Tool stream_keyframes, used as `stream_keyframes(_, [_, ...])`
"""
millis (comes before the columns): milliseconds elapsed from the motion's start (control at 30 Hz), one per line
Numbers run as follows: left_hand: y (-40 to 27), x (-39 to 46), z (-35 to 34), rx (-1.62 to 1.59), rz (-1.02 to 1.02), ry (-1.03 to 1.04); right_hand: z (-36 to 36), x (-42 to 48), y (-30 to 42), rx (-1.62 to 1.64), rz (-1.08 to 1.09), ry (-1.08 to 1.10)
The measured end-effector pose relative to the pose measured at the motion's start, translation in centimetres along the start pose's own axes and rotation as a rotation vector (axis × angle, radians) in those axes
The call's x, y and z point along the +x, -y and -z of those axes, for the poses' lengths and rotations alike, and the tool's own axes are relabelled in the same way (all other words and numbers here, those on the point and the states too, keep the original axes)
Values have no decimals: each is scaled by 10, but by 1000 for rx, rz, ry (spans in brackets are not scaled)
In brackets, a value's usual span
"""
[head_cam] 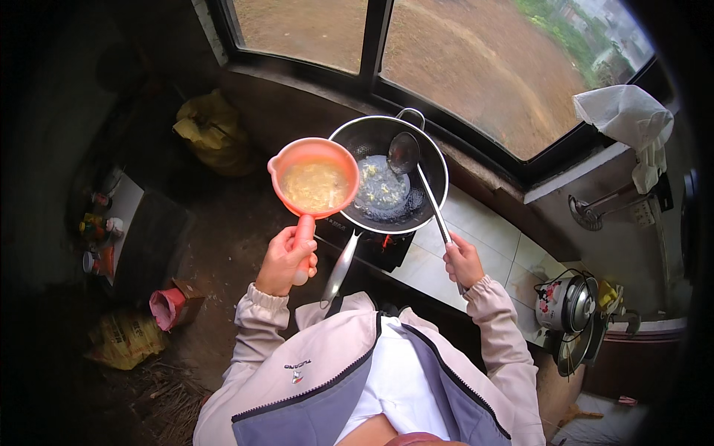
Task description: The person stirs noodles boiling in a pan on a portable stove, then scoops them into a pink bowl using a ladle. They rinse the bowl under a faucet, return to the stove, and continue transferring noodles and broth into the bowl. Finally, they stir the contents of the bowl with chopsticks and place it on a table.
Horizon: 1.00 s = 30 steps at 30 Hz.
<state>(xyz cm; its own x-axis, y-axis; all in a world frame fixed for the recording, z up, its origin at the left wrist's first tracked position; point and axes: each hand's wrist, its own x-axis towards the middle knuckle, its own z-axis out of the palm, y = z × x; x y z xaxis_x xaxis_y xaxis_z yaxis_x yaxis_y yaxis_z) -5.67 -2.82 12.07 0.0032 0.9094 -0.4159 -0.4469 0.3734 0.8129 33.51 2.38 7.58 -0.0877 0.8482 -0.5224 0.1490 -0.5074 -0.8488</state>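
My left hand (pixel 287 261) grips the handle of an orange plastic dipper (pixel 313 177), which holds a cloudy yellowish liquid with soft bits in it. The dipper is raised beside a black wok (pixel 427 209), partly over its left rim. A little clear liquid with small yellow and white bits (pixel 382 181) lies in the wok's bottom. My right hand (pixel 464 260) is closed round the handle of a metal ladle (pixel 404 151), whose bowl rests tilted inside the wok. The wok stands on a black cooktop (pixel 385 251) with a red light showing; its long metal handle points towards me.
A tiled counter (pixel 474 251) runs right to a floral rice cooker (pixel 566 304). A window (pixel 474 67) lies ahead. A wire skimmer (pixel 585 214) and a white cloth (pixel 625 114) hang at right. Sacks (pixel 212 134), a small box (pixel 189 301) and dry twigs (pixel 167 396) are at left.
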Motion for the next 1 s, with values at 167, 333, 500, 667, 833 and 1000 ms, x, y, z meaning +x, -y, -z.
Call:
stream_keyframes(167, [3, -1, 13, 5, -24, -5, -6, 11, 0, -157, 4, 39])
stream_keyframes(333, [2, -5, 20, -1, -27, -47, -16, -11, 13, -57, -166, 251])
stream_keyframes(500, [2, -9, 24, -5, -34, -39, -4, -21, 12, 470, -461, 448])
stream_keyframes(667, [1, -11, 23, 3, -31, -43, 5, -24, 4, 667, -521, 476])
stream_keyframes(833, [1, -13, 18, 14, -33, -31, 16, -39, 26, 526, -362, 436])
stream_keyframes(1000, [-1, -12, 7, 21, -25, -5, 34, -68, 68, 371, -180, 428])
